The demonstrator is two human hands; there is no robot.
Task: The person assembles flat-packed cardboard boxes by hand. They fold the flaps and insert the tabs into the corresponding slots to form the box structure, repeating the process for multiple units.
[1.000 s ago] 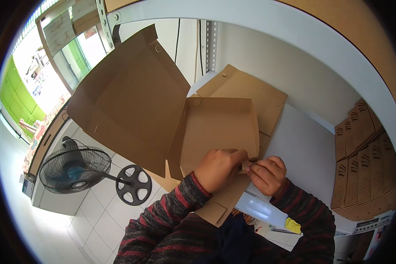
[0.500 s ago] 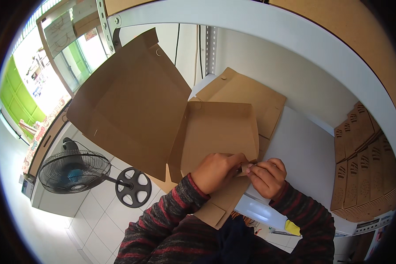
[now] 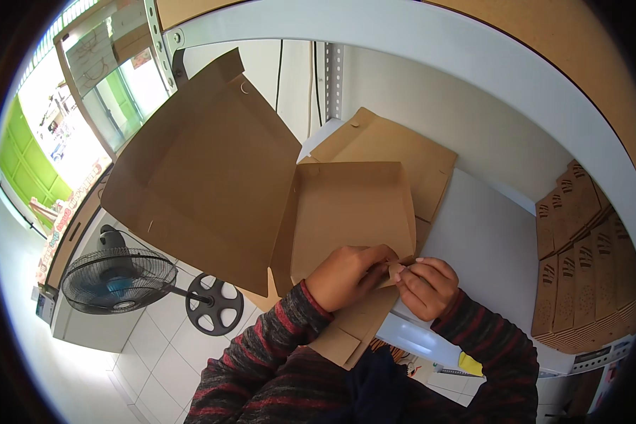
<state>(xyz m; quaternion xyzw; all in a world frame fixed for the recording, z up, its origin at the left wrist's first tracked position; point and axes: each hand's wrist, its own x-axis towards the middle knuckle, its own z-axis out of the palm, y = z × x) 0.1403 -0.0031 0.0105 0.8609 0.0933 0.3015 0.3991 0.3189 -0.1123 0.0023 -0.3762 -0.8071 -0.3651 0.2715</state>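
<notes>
A brown cardboard box (image 3: 353,212) stands in front of me, its tray part folded up and its wide lid (image 3: 205,169) swung open to the left. At the tray's near right corner my left hand (image 3: 350,275) is closed on the cardboard, fingers curled over the near wall. My right hand (image 3: 429,286) pinches a small corner flap (image 3: 396,269) of the same box between thumb and fingers. The fingers partly hide that corner. Beneath the box lie flat cardboard blanks (image 3: 396,152), which also stick out toward me below my hands.
The white shelf (image 3: 480,233) carries the work, with a pale metal beam (image 3: 374,25) arching above. Stacked folded brown boxes (image 3: 579,283) stand at the right. A black fan (image 3: 120,279) and a spoked black wheel-shaped base (image 3: 214,304) are on the left.
The open lid has tipped slightly to the left. Both hands stay at the same corner, with only small finger movements around the flap.
</notes>
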